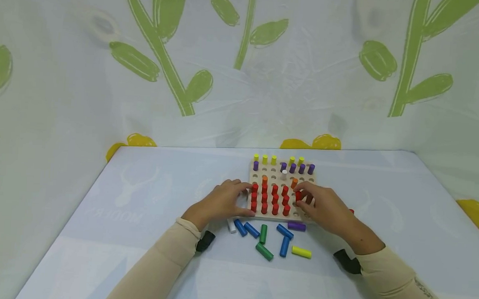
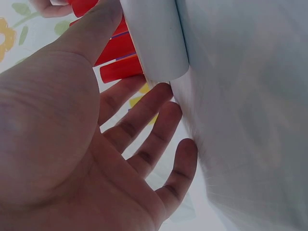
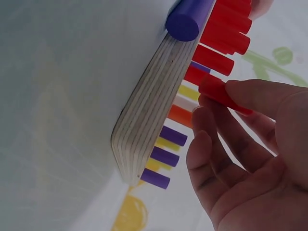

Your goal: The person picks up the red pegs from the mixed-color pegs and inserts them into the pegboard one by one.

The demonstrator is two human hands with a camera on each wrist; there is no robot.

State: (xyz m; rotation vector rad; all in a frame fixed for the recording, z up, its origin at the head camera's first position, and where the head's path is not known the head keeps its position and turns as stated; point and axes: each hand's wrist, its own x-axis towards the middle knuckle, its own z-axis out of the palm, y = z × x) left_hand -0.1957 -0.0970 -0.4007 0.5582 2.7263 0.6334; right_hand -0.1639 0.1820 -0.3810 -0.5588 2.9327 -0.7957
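Observation:
A wooden pegboard (image 1: 276, 219) lies on the table, with red pegs (image 1: 275, 199) standing in rows at its front left. My left hand (image 1: 222, 198) rests at the board's left side, its thumb by the front corner and its fingers loosely spread. Above the board's right part, my right hand (image 1: 328, 210) pinches a red peg (image 3: 219, 94) between thumb and fingers, tilted; its lower end is apart from the holes as far as I can tell. Purple pegs (image 3: 166, 156), an orange peg (image 3: 180, 116) and yellow pegs (image 1: 265, 159) stand farther back.
Loose pegs lie before the board: a white peg (image 2: 156, 38), several blue pegs (image 1: 285, 246), green pegs (image 1: 264, 251), a yellow peg (image 1: 301, 252) and a purple peg (image 1: 296, 226). A red peg (image 1: 351, 211) shows partly behind the right wrist. A leaf-patterned curtain (image 1: 292, 93) stands behind the table.

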